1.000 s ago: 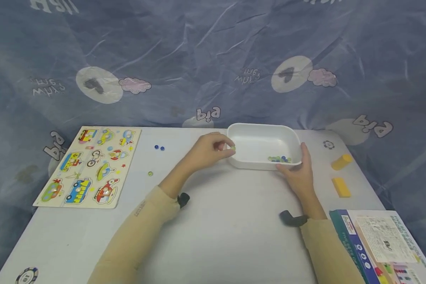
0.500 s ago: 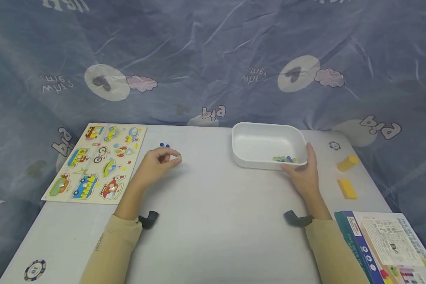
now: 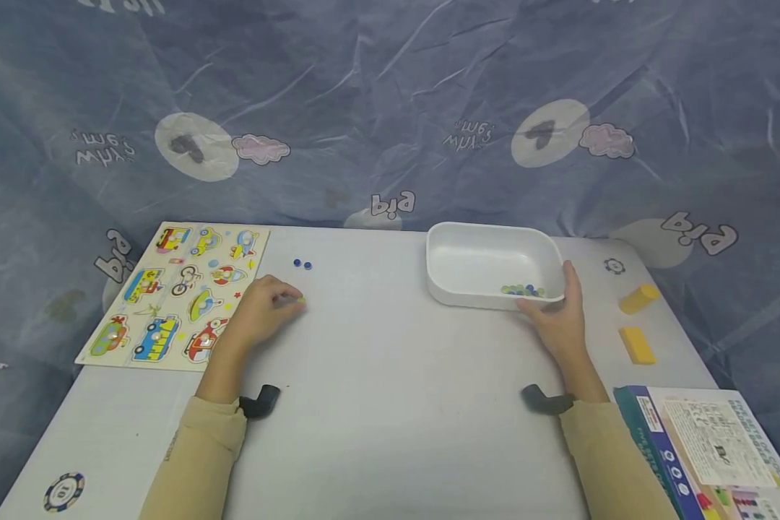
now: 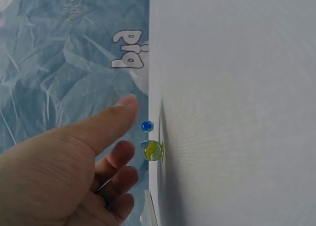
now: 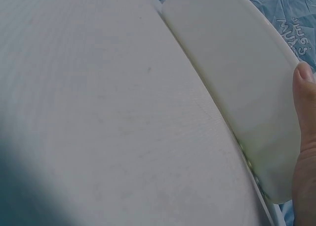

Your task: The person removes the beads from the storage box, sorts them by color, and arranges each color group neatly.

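Observation:
My left hand (image 3: pixel 263 310) is low over the left part of the table. In the left wrist view its thumb (image 4: pixel 116 119) and fingertips are apart. Just beyond them is a yellow-green glass marble (image 4: pixel 152 151), at the fingertips in the head view. Two blue marbles (image 3: pixel 302 264) lie farther back, one partly hidden behind the green marble in the wrist view. My right hand (image 3: pixel 557 325) grips the near right corner of a white rectangular tray (image 3: pixel 474 297). Several green and blue marbles (image 3: pixel 523 290) lie gathered inside, along its near wall.
A wooden vehicle puzzle board (image 3: pixel 188 289) lies left, partly under my left wrist. At right are a yellow cylinder (image 3: pixel 638 299), a yellow block (image 3: pixel 637 345) and a boxed toy set (image 3: pixel 708 440). A printed cloth (image 3: pixel 364 108) hangs behind the table.
My left hand has moved left from the tray's left edge to the puzzle board's side, its fingertips coming beside the green marble. My right hand keeps its hold on the tray. The head view shifted slightly.

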